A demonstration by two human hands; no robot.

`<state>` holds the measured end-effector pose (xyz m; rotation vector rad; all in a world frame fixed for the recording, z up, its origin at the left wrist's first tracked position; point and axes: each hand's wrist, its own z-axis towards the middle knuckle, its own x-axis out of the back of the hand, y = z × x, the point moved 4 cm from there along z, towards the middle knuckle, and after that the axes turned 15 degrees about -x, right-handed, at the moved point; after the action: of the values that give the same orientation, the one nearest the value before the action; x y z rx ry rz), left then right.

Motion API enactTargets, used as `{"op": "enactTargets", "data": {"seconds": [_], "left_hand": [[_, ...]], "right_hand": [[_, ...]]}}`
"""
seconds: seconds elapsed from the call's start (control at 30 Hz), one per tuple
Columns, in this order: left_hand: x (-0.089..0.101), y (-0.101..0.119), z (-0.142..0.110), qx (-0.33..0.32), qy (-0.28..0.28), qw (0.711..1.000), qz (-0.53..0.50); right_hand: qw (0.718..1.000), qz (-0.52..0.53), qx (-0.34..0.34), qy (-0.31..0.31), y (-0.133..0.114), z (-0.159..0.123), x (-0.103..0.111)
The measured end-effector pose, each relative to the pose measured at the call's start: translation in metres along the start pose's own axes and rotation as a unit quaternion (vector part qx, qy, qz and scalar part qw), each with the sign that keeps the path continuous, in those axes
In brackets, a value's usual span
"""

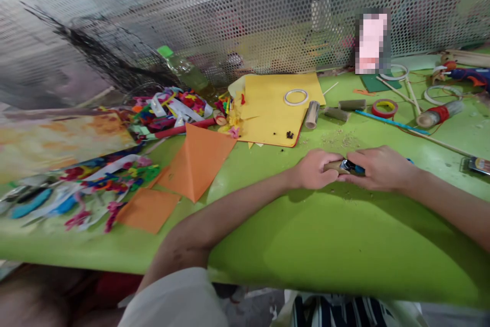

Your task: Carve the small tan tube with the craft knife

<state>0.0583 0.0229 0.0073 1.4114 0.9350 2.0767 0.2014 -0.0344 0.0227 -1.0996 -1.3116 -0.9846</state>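
My left hand [316,169] is closed around a short brown cardboard tube [334,166], low over the green table. My right hand [385,168] grips a small tool [347,165] with a shiny metal head and a dark and blue handle. The tool's head meets the tube's right end; its exact kind is hidden by my fingers. Just beyond my hands, brown crumbs [340,139] lie scattered. Three more brown tubes, an upright-leaning one [312,115] among them, rest farther back beside a yellow sheet [275,107].
Orange paper pieces [195,161] and colourful scraps [126,179] cover the left side. A bottle with a green cap [184,67] leans by a perforated metal screen [268,21]. To the right are red tape [385,108], a blue stick [394,122] and a glue bottle [478,165].
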Motion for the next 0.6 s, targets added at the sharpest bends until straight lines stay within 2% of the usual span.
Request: {"op": "enactTargets", "data": {"seconds": [0.23, 0.43, 0.6], "left_hand": [[-0.0025, -0.0052, -0.0016, -0.002, -0.034, 0.999, 0.018], [-0.0019, -0.0056, -0.0008, -0.019, -0.042, 0.999, 0.014], [-0.0029, -0.0070, -0.0016, -0.008, -0.049, 0.999, 0.015]], "right_hand": [[0.998, 0.025, -0.017, -0.046, 0.0026, -0.0005, -0.0042], [1.000, 0.013, 0.017, -0.003, 0.0000, -0.0031, -0.0012], [0.999, -0.007, 0.034, 0.035, 0.0018, -0.0043, 0.0002]]}}
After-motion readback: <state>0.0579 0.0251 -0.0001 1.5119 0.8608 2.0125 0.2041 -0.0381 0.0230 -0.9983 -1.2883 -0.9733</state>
